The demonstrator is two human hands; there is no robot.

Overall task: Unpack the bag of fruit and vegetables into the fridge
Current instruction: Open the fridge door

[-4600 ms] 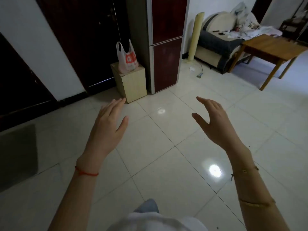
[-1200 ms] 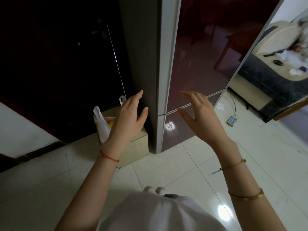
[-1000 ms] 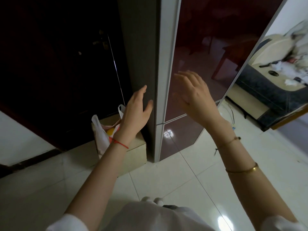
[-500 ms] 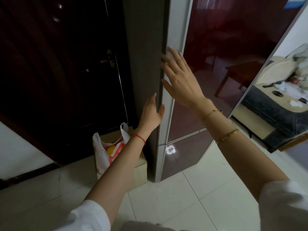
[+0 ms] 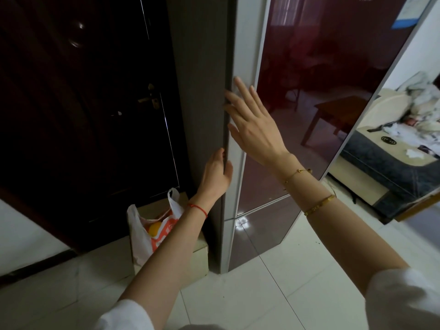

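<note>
Standing at far left is a dark door (image 5: 95,103) with a brass handle (image 5: 150,101), shut. Below and right of it, a white plastic bag (image 5: 140,234) with orange print sits on a pale box (image 5: 197,253) on the tiled floor (image 5: 273,282), just beside the fridge's grey side — something orange shows in its open mouth, and the left forearm crosses in front of it. The left hand (image 5: 215,177), a red string at its wrist, has its grip curled into the seam at the front edge of the fridge (image 5: 202,91), thumb lying on the pale door edge. Above it the right hand (image 5: 254,125) is spread, fingers straight, fingertips at the same seam — palm over the glossy maroon upper door (image 5: 321,67), which is closed. Two gold bracelets circle that wrist. At far right a sofa (image 5: 392,148) carries loose clutter.
</note>
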